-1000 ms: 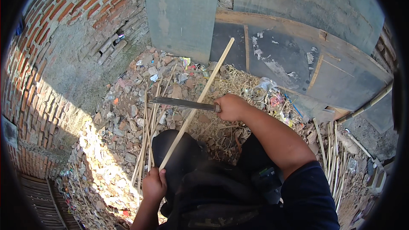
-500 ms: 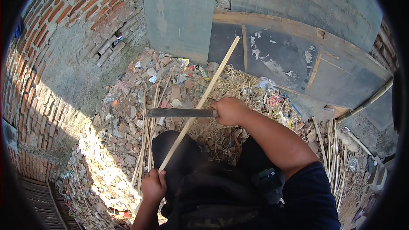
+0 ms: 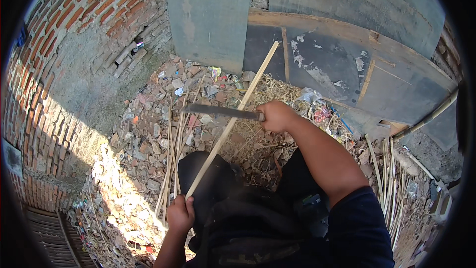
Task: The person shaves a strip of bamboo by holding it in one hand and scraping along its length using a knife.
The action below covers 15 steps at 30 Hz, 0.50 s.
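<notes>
My left hand (image 3: 180,214) is closed round the lower end of a long pale bamboo strip (image 3: 216,148). The strip slants up and away to the right, over my knee and the rubble. In my right hand (image 3: 278,116) is the handle of a machete (image 3: 218,111), gripped in a fist. Its dark, straight blade points left and lies across the strip, a little beyond the middle of its length. A small pale curl stands up from the strip just past the blade. The machete's handle is mostly hidden in my fingers.
Several thin bamboo strips (image 3: 171,154) lie on the rubble to my left, and another bundle (image 3: 388,183) to my right. Pale shavings (image 3: 277,94) and litter are heaped ahead. A brick wall (image 3: 59,69) rises at left; grey panels (image 3: 208,20) stand at the back.
The machete has slid along the strip away from me, its tip now angled slightly upward. My right hand moved forward and right with it. My left hand and the strip stayed nearly still.
</notes>
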Tool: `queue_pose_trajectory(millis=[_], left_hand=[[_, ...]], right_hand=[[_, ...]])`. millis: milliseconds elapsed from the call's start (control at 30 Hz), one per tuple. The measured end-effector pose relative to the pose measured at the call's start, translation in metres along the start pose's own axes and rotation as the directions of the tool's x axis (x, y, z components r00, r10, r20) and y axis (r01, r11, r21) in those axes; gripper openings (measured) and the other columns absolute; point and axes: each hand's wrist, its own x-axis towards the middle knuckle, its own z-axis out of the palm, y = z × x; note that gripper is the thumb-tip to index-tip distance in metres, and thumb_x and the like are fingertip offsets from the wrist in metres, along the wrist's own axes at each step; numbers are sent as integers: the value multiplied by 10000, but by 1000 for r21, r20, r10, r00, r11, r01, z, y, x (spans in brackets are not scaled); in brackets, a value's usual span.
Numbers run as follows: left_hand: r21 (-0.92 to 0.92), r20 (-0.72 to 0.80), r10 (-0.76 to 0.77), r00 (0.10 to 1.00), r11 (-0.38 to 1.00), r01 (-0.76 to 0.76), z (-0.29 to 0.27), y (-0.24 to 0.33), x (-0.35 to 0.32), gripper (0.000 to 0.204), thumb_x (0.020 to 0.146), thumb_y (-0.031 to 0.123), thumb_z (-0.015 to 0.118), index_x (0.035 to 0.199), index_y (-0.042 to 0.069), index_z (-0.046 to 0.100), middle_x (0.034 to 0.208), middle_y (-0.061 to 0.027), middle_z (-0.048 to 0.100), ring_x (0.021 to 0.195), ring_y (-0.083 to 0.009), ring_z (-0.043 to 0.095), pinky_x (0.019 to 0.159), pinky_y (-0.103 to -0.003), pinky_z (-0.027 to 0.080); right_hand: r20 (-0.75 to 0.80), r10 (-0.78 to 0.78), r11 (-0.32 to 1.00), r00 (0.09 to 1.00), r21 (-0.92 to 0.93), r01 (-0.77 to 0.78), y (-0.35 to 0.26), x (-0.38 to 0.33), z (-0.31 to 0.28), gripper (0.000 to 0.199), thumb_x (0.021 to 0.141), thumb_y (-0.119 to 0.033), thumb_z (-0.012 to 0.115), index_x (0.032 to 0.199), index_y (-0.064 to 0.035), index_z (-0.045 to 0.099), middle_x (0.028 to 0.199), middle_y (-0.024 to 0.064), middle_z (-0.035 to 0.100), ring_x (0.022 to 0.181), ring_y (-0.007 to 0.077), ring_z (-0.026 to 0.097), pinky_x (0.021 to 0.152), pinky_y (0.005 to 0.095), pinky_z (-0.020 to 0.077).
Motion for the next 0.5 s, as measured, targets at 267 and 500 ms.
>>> queue_pose_trajectory(millis=[267, 500], left_hand=[[22, 104, -24, 994, 1000, 22, -15, 8, 4, 240, 974, 234, 593, 899, 10, 554, 713, -256, 605, 676, -493, 606, 580, -545, 454], [-52, 77, -28, 997, 998, 33, -9, -8, -23, 211, 977, 202, 584, 914, 2, 569, 735, -245, 614, 675, -476, 615, 586, -537, 460]], right_hand=[[-110, 64, 998, 992, 32, -61, 14, -6, -3, 319, 750, -205, 703, 1042, -78, 694, 914, 194, 707, 920, 375, 686, 838, 468, 549], [-66, 91, 992, 994, 89, -85, 27, -3, 0, 272, 751, -199, 689, 999, -85, 689, 874, 180, 705, 902, 381, 686, 799, 455, 546]])
